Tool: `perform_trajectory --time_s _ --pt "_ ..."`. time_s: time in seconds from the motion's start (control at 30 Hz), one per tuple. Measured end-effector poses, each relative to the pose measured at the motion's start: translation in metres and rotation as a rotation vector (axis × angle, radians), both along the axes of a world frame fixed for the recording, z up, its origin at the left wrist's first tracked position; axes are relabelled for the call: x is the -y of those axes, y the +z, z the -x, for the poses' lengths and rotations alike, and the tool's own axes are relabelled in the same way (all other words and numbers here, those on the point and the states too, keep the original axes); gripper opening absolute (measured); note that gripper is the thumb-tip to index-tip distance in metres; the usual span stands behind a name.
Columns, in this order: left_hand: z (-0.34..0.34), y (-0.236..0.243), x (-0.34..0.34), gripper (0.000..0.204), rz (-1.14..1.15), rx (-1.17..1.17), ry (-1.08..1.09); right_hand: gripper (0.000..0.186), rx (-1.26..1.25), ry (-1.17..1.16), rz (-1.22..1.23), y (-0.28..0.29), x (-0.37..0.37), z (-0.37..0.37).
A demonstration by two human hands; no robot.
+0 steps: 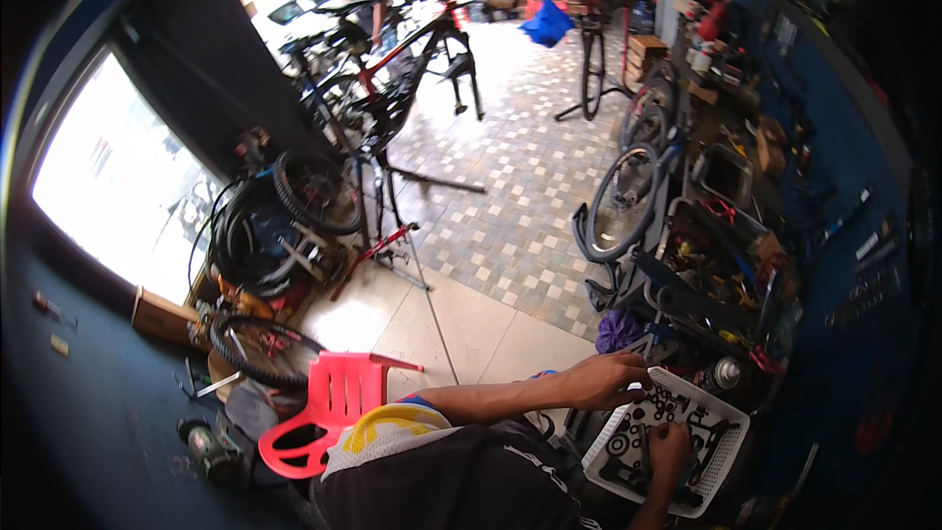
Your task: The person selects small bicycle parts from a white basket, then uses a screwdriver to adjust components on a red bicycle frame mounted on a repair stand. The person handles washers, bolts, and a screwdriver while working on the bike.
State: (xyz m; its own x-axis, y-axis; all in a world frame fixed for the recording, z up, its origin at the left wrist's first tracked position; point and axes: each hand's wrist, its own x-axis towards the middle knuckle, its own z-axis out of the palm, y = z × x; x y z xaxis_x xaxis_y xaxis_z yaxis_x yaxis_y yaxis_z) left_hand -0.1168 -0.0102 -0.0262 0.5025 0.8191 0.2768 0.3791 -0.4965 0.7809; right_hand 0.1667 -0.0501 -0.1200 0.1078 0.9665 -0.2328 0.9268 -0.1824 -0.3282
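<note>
At the lower right, beside the cluttered tool bench (726, 265), a white perforated tray (731, 422) full of small dark parts sits under both hands. The left hand (608, 380) curls over the tray's upper-left rim, fingers bent down into the parts; what it pinches I can't tell. The right hand (669, 444) rests inside the tray, loosely closed among the parts. A red plastic chair (329, 407) stands well to the left.

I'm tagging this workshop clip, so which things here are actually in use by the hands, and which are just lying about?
In use:
left hand on the rim of the white tray
right hand in the tray among small black parts

Lying about:
red plastic chair
bicycle on a repair stand
loose wheel
spray can
</note>
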Motion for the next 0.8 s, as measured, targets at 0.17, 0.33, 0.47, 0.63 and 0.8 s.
perform_trajectory --time_s 0.17,0.33,0.47,0.63,0.8 --pt "0.014 -0.001 0.022 0.021 -0.112 0.028 0.111 0.016 0.023 -0.007 -0.009 -0.007 0.002 -0.001" --pt "0.030 0.000 0.056 0.019 -0.067 -0.024 0.220 0.014 0.110 0.007 0.018 -0.006 0.000 0.006" --pt "0.030 -0.002 0.068 0.019 -0.059 -0.032 0.215 0.016 0.107 0.013 0.025 -0.001 0.001 0.005" --pt "0.018 0.001 0.062 0.019 -0.061 -0.038 0.156 0.022 0.079 0.031 -0.056 0.008 0.007 -0.001" --pt "0.000 0.009 0.046 0.021 0.002 -0.078 0.020 0.024 0.035 -0.102 -0.097 0.025 0.016 -0.009"
